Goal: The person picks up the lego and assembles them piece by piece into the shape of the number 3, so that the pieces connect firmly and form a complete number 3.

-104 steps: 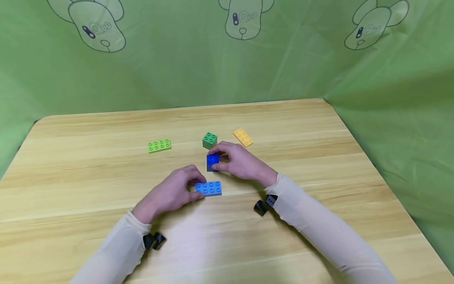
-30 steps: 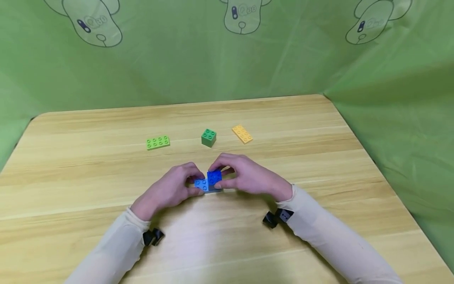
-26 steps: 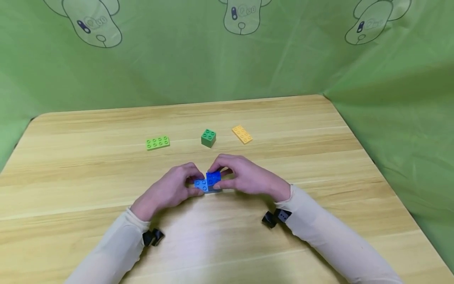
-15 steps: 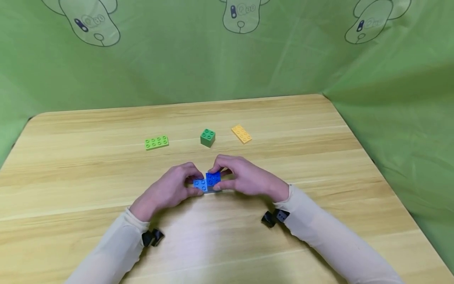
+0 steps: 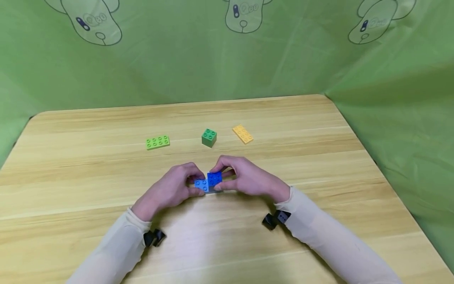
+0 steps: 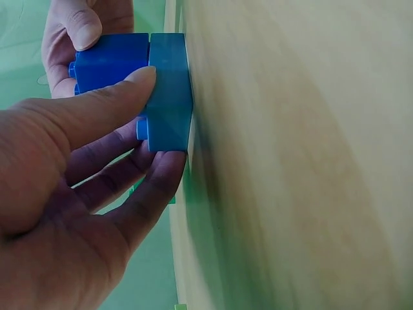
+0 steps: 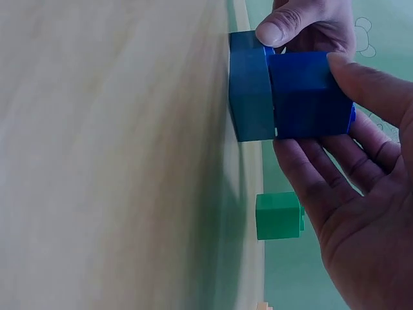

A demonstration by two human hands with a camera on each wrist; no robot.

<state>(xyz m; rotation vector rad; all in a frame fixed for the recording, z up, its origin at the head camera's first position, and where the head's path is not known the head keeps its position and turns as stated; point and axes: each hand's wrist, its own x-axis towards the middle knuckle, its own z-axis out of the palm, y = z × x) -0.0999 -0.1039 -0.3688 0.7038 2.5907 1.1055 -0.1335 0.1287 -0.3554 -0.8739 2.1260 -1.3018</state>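
Dark blue block [image 5: 214, 178] on light blue block [image 5: 201, 185], stacked near the middle of the table [image 5: 88, 157]. The light blue block lies beneath, at the table's surface, its long side running left to right; the dark blue block sits upright on its right half, leaving studs bare on the left. Both wrist views show a thin line at the seam; whether the two are fully pressed together I cannot tell.

My left grip [image 5: 173, 186] is clamped on the left end of the light blue block, thumb on the near side, fingers beyond. My right grip [image 5: 250, 176] pinches the dark blue block, its thumb likewise toward me.

Farther back, in a loose row: lime plate [image 5: 158, 142] at left, eight studs; green block [image 5: 209, 138], four studs, behind the stack with one corner turned my way; orange plate [image 5: 242, 134] at right, flat and slanted, near the green block.

Pale sleeves [image 5: 113, 248] cover my forearms; a black device [image 5: 155, 238] is worn at each wrist. Green curtain [image 5: 159, 71], printed with outlined animal heads, hangs behind the table and along its right side.
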